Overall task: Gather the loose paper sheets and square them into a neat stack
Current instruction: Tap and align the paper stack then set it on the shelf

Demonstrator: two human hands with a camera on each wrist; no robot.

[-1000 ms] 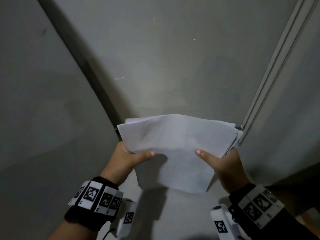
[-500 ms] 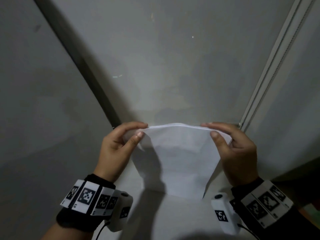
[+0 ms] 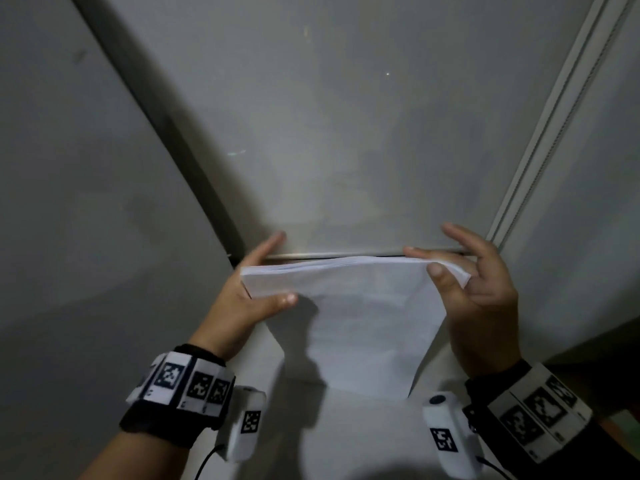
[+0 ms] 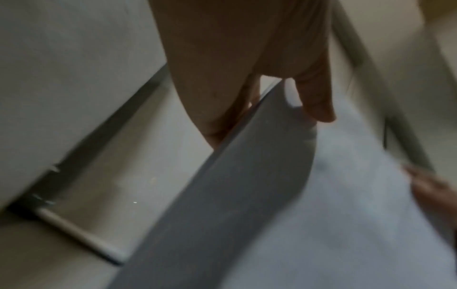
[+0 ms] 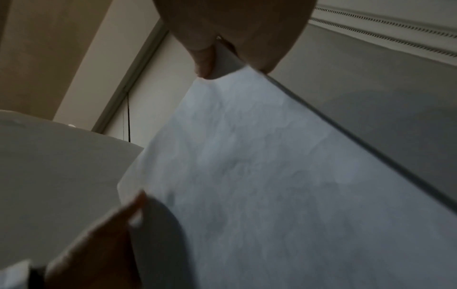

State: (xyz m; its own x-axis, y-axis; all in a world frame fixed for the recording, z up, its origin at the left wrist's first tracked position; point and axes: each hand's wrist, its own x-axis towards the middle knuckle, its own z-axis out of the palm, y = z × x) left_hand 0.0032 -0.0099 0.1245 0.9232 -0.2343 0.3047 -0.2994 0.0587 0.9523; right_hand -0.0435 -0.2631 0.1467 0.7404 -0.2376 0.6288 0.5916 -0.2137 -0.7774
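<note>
Now the paper stack (image 3: 356, 317) stands on its lower edge on the counter (image 3: 346, 441), the left hand (image 3: 242, 299) and right hand (image 3: 485, 292) each pinching 1 upper corner between thumb and fingers. Squaring seems underway; next, probably tap the edges flush. Only the head view shows the layered top edge.

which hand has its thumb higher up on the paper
The right hand: its thumb pinches the paper stack at the top corner; the left hand's sits lower.
</note>
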